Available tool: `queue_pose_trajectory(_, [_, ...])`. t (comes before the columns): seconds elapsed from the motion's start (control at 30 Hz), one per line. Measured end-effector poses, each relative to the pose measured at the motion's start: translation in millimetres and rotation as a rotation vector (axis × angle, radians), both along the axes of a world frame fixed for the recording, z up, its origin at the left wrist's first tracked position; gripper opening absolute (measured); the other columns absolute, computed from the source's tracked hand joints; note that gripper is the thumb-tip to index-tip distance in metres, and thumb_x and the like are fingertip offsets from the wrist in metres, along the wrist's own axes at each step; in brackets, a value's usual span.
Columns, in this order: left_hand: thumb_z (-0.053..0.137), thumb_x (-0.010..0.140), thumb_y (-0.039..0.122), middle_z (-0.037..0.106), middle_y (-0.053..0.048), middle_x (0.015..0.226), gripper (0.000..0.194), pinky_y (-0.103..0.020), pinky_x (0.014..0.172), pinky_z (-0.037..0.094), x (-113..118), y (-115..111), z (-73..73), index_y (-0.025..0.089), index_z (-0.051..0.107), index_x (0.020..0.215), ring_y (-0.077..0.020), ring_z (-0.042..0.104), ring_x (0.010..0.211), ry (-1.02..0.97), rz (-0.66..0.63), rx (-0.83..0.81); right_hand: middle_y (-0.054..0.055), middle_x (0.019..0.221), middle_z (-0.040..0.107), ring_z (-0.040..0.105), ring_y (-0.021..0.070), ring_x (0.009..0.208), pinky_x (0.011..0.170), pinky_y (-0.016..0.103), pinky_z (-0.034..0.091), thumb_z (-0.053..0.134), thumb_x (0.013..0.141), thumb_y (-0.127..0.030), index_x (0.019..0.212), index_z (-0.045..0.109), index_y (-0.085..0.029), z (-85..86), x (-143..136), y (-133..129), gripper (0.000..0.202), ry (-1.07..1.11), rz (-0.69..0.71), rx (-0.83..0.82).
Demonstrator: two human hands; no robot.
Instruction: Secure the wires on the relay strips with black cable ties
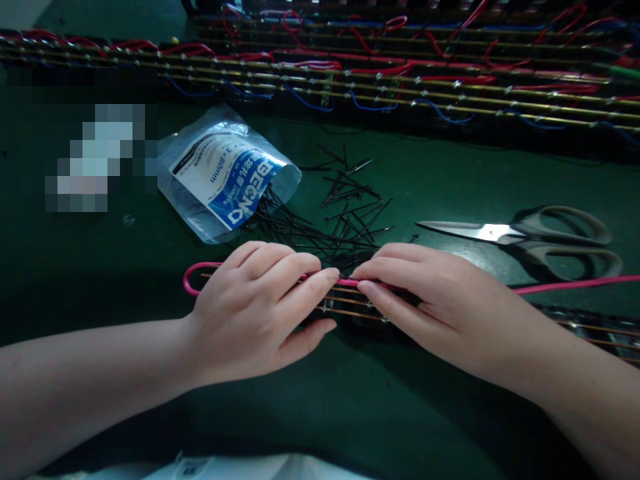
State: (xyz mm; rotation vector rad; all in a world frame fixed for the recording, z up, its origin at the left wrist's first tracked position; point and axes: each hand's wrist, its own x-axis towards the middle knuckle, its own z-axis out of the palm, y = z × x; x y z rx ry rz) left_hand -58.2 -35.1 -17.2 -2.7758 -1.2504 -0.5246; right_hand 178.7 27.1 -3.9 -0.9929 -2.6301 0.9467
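A pink-red wire lies along a dark strip with copper-coloured rods and bends into a loop at the left end. My left hand is curled over the strip's left part, with its fingers pressed on the wire and its thumb on the near side. Its palm side is hidden. My right hand pinches the wire between thumb and fingers, just right of the left fingertips. Loose black cable ties lie right behind both hands.
An open plastic bag of cable ties lies behind my left hand. Scissors rest behind my right hand, blades pointing left. Long wired strips with brass-coloured rods run across the back of the green table. A blurred patch covers the left.
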Motion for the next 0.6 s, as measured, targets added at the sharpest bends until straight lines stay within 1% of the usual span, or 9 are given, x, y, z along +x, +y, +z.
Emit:
queue_pose_trajectory(0.23, [0.062, 0.096, 0.037, 0.072, -0.009, 0.111, 0.034, -0.042, 0.082, 0.049, 0.8, 0.9, 0.2, 0.014, 0.066, 0.121, -0.0259, 0.064, 0.097, -0.012, 0.0, -0.02, 0.006, 0.085, 0.07, 0.063, 0.0185, 0.076, 0.062, 0.029, 0.045, 0.048, 0.101, -0.027, 0.094, 0.074, -0.019, 1.4, 0.9, -1.0, 0.028, 0.007, -0.004, -0.007])
queue_pose_trajectory(0.4, [0.063, 0.095, 0.035, 0.072, -0.009, 0.109, 0.032, -0.04, 0.081, 0.049, 2.4, 1.4, -1.8, 0.015, 0.066, 0.119, -0.0248, 0.065, 0.097, -0.057, 0.009, 0.004, 0.007, 0.084, 0.069, 0.063, 0.0191, 0.078, 0.063, 0.029, 0.047, 0.051, 0.1, -0.025, 0.092, 0.075, -0.019, 2.5, 0.6, -1.7, 0.026, 0.017, -0.028, 0.023])
queue_pose_trajectory(0.5, [0.062, 0.095, 0.035, 0.072, -0.009, 0.11, 0.03, -0.04, 0.082, 0.049, 2.8, 3.1, -3.8, 0.016, 0.066, 0.118, -0.0249, 0.065, 0.098, -0.051, 0.015, 0.012, 0.009, 0.09, 0.07, 0.064, 0.02, 0.082, 0.066, 0.03, 0.049, 0.053, 0.098, -0.022, 0.092, 0.076, -0.018, 2.0, 0.3, -1.2, 0.024, 0.042, -0.031, 0.049])
queue_pose_trajectory(0.6, [0.059, 0.097, 0.035, 0.071, -0.01, 0.111, 0.032, -0.04, 0.081, 0.049, 1.8, 5.6, -5.2, 0.015, 0.065, 0.121, -0.0247, 0.065, 0.097, -0.023, -0.008, 0.003, 0.01, 0.094, 0.071, 0.065, 0.0207, 0.086, 0.071, 0.031, 0.051, 0.055, 0.098, -0.021, 0.093, 0.076, -0.017, 0.4, 0.6, -0.6, 0.021, 0.061, -0.04, 0.082])
